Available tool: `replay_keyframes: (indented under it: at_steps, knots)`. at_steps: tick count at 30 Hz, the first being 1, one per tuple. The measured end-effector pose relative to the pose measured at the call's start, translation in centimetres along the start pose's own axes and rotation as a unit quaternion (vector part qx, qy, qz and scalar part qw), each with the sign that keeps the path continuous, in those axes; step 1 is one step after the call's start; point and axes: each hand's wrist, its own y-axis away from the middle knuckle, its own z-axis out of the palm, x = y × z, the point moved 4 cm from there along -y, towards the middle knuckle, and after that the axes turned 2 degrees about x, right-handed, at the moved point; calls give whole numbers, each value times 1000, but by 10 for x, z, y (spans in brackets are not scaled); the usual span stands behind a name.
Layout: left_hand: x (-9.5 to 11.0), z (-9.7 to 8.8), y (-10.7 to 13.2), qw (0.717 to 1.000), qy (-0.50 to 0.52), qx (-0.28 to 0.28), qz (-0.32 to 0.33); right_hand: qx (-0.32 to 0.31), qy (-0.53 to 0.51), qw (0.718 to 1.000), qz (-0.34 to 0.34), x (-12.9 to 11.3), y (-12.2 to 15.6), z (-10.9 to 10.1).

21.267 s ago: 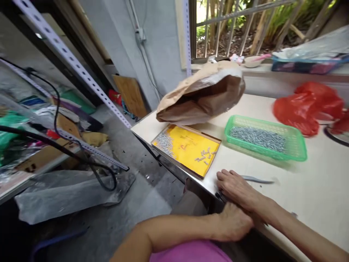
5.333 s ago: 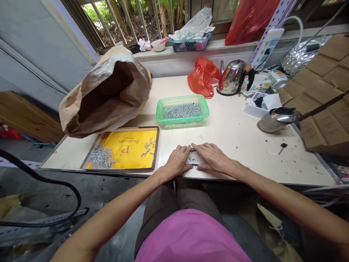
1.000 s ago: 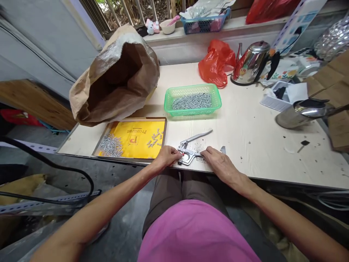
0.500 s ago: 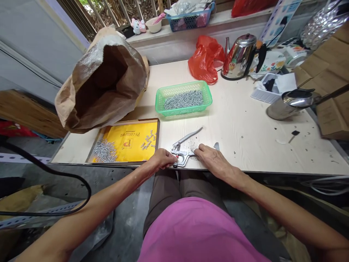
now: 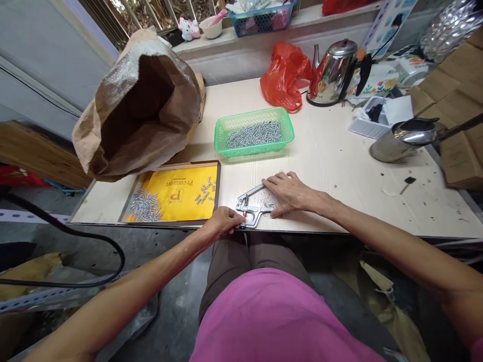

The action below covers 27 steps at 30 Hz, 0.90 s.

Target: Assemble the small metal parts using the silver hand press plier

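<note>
A pair of silver hand-press pliers (image 5: 257, 215) lies at the table's front edge, its handles spread apart and a spring and a small red part near the jaw. Across the handles reaches my right hand (image 5: 289, 193), fingers over the upper handle and thumb by the lower one. My left hand (image 5: 226, 220) is closed in a pinch at the jaw; whatever is between its fingertips is too small to make out. To its left, a shallow tray (image 5: 218, 188) with a yellow sheet holds a heap of small metal pieces (image 5: 145, 206) and several loose ones (image 5: 205, 191).
Behind the pliers stands a green basket (image 5: 254, 151) of small metal pieces. A large open paper sack (image 5: 139, 110) leans over the tray. Farther back are a red plastic bag (image 5: 283, 80) and a steel kettle (image 5: 330, 75); a metal pot (image 5: 400, 141) stands at right.
My right hand has moved up from the lower handle and spread across both handles, its fingers now over the upper one. My left hand has stayed at the jaw.
</note>
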Motion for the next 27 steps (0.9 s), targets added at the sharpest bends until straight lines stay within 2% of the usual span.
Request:
replay_keyframes:
  at_steps: [11,13,14,15,17,19,21,23,27]
  knots:
    - [2,1,6,1000,12,-16,5,6,-9,1000,12,-12,16,-11]
    - [1,0,9,999,-35,10,27,10,-17,1000,12,-14,18,-11]
    - [3,-1,11,995,-74,46,56,14,-22,1000,8,-15,20,-11]
    - [7,-2,14,984,-118,93,97,19,-25,1000,2,-16,21,-9]
    - [19,0,21,940,-200,186,204,32,-30,999,-8,-18,23,-6]
    - [36,9,24,886,-266,222,310,49,-30,998,-7,-19,25,-2]
    - [54,21,19,842,-321,201,385,63,-26,998,6,-19,27,2]
    - [69,28,10,814,-359,162,427,66,-25,997,19,-18,28,4]
    - [86,31,-7,799,-405,97,435,40,-16,996,76,-16,28,2]
